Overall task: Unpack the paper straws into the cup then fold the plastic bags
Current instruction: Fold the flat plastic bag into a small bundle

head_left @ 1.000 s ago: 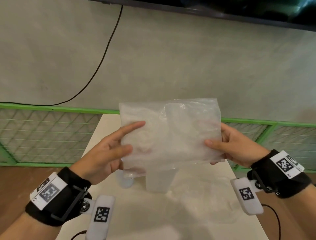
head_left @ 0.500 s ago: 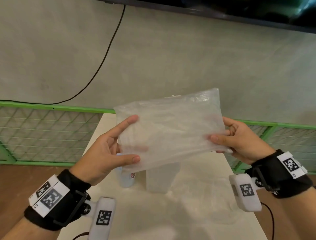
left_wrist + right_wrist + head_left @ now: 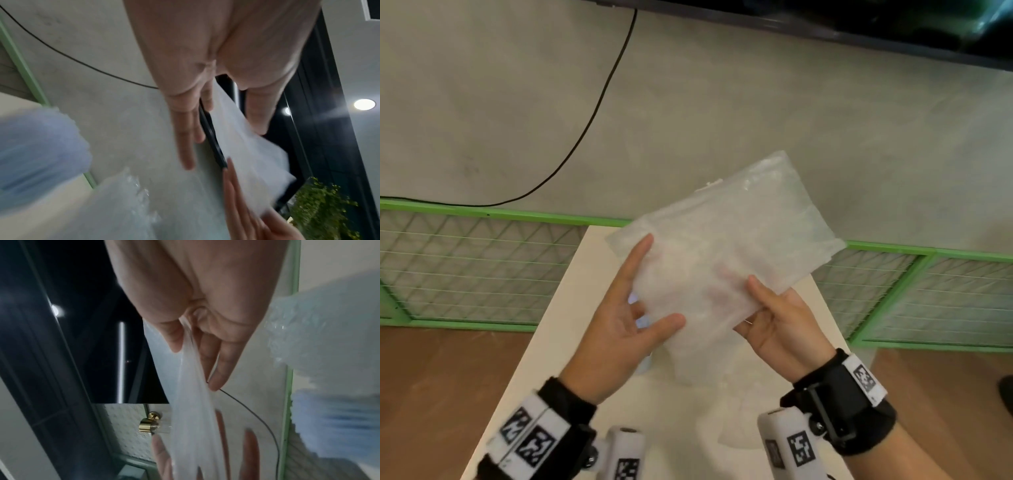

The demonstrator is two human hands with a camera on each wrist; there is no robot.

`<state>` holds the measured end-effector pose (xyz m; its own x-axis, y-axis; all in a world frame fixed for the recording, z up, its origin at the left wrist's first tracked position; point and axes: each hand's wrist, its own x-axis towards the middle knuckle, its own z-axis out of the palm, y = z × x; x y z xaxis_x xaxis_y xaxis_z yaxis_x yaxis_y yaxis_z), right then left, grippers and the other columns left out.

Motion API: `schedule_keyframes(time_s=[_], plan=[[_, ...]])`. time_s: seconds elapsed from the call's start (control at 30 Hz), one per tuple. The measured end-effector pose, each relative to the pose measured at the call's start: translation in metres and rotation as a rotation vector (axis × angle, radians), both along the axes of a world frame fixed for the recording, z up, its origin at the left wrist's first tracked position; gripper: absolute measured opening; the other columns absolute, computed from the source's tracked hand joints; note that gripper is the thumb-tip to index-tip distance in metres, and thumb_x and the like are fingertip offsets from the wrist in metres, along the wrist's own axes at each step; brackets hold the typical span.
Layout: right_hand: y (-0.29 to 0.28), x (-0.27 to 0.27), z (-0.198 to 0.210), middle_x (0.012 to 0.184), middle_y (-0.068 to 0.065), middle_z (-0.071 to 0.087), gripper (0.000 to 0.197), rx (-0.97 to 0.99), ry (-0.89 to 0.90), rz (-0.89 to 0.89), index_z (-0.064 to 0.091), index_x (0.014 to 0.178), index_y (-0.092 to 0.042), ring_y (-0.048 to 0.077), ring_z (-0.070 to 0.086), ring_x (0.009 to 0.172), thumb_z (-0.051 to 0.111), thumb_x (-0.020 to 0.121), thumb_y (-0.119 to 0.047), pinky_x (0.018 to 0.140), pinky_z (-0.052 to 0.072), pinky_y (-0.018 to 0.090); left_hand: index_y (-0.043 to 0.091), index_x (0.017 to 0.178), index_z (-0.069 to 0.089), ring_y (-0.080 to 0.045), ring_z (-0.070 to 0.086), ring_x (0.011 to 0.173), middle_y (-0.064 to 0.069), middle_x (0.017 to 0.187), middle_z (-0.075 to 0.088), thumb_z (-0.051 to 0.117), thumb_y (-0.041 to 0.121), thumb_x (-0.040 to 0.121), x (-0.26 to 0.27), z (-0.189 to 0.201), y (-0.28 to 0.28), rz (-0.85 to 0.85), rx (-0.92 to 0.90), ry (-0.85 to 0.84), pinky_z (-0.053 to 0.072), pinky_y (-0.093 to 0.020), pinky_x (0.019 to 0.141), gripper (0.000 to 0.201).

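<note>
Cloudy, crinkled plastic, the bag (image 3: 726, 260) is held flat in the air above the pale table (image 3: 558, 308), its long side slanting from lower left up to the right. The left hand (image 3: 619, 329) holds its near-left edge with fingers spread wide and straight; the right hand (image 3: 780, 325) pinches the lower edge between thumb and fingers. Behind stand a green mesh fence (image 3: 465, 267) and grey wall (image 3: 722, 102).

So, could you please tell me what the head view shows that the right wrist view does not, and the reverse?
Only the head view shows the white table, both wrist cameras and the whole tilted plastic bag. Only the right wrist view shows a brass door knob and the right hand pinching the bag's edge from close by. Both show the bag, the left hand and the black cable.
</note>
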<state>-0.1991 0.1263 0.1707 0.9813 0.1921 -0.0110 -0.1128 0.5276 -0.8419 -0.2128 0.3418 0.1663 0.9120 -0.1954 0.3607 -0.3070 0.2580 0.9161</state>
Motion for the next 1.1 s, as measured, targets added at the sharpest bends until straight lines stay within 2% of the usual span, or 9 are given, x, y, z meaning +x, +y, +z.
schedule_keyframes(time_s=[0.13,0.27,0.37,0.5,0.63,0.83,0.9,1.03,1.1], plan=[[-0.024,-0.001,-0.007,0.122,0.017,0.067,0.034,-0.125,0.015,0.085,0.068,0.120,-0.019,0.035,0.069,0.103,0.048,0.094,-0.010,0.082,0.058,0.044,0.064,0.135,0.031,-0.017,0.055,0.126,0.012,0.142,0.049,0.085,0.059,0.056,0.009,-0.002,0.044,0.043,0.002,0.126,0.045,-0.047,0.101,0.096],[-0.035,0.001,-0.013,0.125,0.026,0.062,0.043,-0.319,0.054,0.339,0.061,0.128,-0.018,0.045,0.067,0.099,0.072,0.086,-0.023,0.087,0.056,0.050,0.050,0.137,0.037,-0.021,0.062,0.117,0.001,0.127,0.066,0.083,0.066,0.053,0.027,-0.004,0.051,-0.240,0.210,0.308,0.046,-0.041,0.099,0.098],[-0.039,0.005,-0.008,0.126,0.027,0.061,0.047,-0.372,0.083,0.455,0.058,0.132,-0.017,0.045,0.067,0.099,0.072,0.087,-0.024,0.086,0.056,0.050,0.044,0.128,0.055,-0.025,0.067,0.109,-0.005,0.124,0.068,0.083,0.059,0.060,0.029,-0.004,0.040,-0.447,0.260,0.444,0.055,-0.036,0.085,0.075],[-0.049,0.013,0.003,0.122,0.028,0.063,0.048,-0.444,0.091,0.442,0.057,0.132,-0.015,0.044,0.069,0.095,0.070,0.086,-0.023,0.078,0.060,0.045,0.024,0.117,0.067,-0.036,0.071,0.096,-0.020,0.109,0.071,0.082,0.042,0.072,0.032,-0.008,0.036,-0.384,0.221,0.450,0.061,-0.043,0.074,0.051],[-0.049,0.017,0.008,0.099,0.018,0.074,0.030,-0.495,0.038,0.278,0.075,0.106,-0.017,0.023,0.074,0.077,0.075,0.077,-0.021,0.060,0.061,0.031,0.023,0.107,0.073,-0.034,0.074,0.080,-0.023,0.098,0.073,0.062,0.022,0.081,0.029,-0.008,0.033,-0.305,0.223,0.408,0.060,-0.045,0.068,0.027],[-0.043,0.012,0.013,0.085,0.017,0.075,0.024,-0.327,-0.029,0.149,0.079,0.092,-0.019,0.022,0.074,0.070,0.065,0.075,-0.011,0.054,0.059,0.033,0.034,0.122,0.062,-0.033,0.073,0.080,-0.022,0.089,0.073,0.062,0.016,0.086,0.025,-0.005,0.036,-0.322,0.107,0.343,0.061,-0.041,0.066,0.040],[-0.040,0.009,0.016,0.081,0.016,0.075,0.016,-0.293,-0.051,0.123,0.080,0.083,-0.012,0.020,0.073,0.064,0.065,0.075,-0.012,0.051,0.058,0.030,0.033,0.112,0.070,-0.032,0.073,0.075,-0.023,0.089,0.072,0.071,0.014,0.086,0.026,-0.006,0.037,-0.301,0.071,0.321,0.061,-0.038,0.063,0.031],[-0.042,0.011,0.014,0.071,0.004,0.075,0.029,-0.335,-0.168,0.094,0.080,0.067,-0.021,0.013,0.071,0.059,0.093,0.041,-0.024,0.055,0.058,0.024,0.023,0.081,0.079,-0.017,0.045,0.052,-0.007,0.071,0.062,0.046,-0.006,0.089,0.026,-0.002,0.037,-0.208,0.104,0.335,0.045,-0.017,0.046,0.046],[-0.044,0.011,0.016,0.068,0.007,0.073,0.017,-0.360,-0.226,0.131,0.078,0.058,-0.017,0.016,0.070,0.058,0.091,0.047,-0.016,0.055,0.058,0.025,0.018,0.073,0.079,-0.010,0.042,0.043,0.001,0.057,0.059,0.036,-0.011,0.093,0.024,0.004,0.034,-0.213,0.102,0.350,0.041,-0.015,0.043,0.056]])
